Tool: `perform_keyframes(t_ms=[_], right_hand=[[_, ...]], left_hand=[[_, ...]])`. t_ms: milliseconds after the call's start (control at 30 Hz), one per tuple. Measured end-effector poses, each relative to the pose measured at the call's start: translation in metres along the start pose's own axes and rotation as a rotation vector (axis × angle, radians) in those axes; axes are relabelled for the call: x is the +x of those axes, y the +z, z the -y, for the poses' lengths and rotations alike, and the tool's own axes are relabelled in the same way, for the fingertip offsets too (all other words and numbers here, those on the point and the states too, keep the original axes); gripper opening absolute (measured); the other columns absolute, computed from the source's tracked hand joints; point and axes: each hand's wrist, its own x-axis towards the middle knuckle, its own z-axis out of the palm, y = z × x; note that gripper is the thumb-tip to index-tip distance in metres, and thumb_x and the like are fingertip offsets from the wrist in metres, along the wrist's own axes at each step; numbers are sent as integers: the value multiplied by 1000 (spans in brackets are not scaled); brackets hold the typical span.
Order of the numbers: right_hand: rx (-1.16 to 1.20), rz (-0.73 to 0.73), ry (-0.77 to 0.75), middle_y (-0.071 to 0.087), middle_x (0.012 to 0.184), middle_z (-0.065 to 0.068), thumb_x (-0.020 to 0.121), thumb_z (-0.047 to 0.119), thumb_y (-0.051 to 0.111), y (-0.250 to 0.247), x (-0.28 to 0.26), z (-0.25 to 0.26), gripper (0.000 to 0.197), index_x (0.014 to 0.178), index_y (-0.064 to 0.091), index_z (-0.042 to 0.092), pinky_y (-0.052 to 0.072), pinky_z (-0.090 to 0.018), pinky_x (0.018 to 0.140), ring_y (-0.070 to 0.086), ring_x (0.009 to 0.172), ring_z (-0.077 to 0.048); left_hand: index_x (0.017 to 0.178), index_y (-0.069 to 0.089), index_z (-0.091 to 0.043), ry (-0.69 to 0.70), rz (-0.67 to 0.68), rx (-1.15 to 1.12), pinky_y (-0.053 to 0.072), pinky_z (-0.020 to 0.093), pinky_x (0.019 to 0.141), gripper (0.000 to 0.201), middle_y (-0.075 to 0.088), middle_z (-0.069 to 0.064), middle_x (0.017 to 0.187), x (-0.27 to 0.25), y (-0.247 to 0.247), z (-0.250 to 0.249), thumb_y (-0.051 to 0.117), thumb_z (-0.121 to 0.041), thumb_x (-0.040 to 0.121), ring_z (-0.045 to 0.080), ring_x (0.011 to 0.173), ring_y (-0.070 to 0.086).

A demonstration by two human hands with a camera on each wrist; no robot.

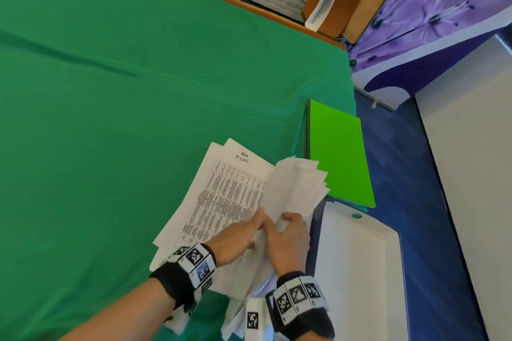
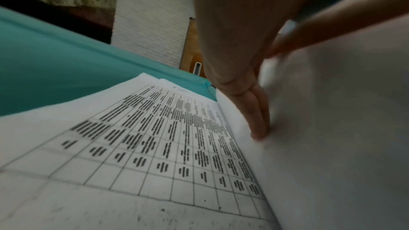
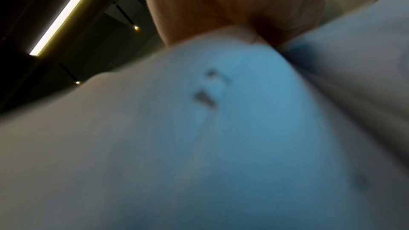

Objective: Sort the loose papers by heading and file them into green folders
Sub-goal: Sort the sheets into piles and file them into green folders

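Note:
A loose stack of white papers (image 1: 221, 196) lies near the right edge of the green-covered table. The sheet on top shows a printed table and a handwritten heading. My right hand (image 1: 288, 238) grips a bundle of lifted sheets (image 1: 299, 185), turned up and to the right. My left hand (image 1: 238, 238) lies with straight fingers (image 2: 257, 120) on the printed sheet (image 2: 155, 137), at the fold where the lifted sheets rise. A bright green folder (image 1: 338, 152) lies shut just beyond the papers, at the table's right edge. The right wrist view shows only blurred paper (image 3: 221, 128) close up.
The green cloth (image 1: 124, 91) covers the table to the left and far side. A white tray-like surface (image 1: 357, 257) with a small green button sits lower right, beside blue floor. Wooden boards and a white tube lean at the back.

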Motion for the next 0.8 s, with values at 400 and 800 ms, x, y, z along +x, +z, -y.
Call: perform_keyframes(t_ms=[400,800], right_hand=[[-9,-12,-47,63,108,-11,87,9,60,-3,2,-22,22,108,55,9,46,-30,85,58,99,-26],[12,-13,-77,61,112,-10,87,3,58,-12,-6,-13,26,111,51,12,41,-26,83,58,101,-27]], left_hand=[[107,53,-5,-332,-829,601,50,36,80,34,58,11,108,26,-104,43,67,-32,90,28,95,58],[102,60,-8,-171,-387,1523,44,27,57,16,52,-1,80,9,-94,-14,46,-5,98,17,65,56]])
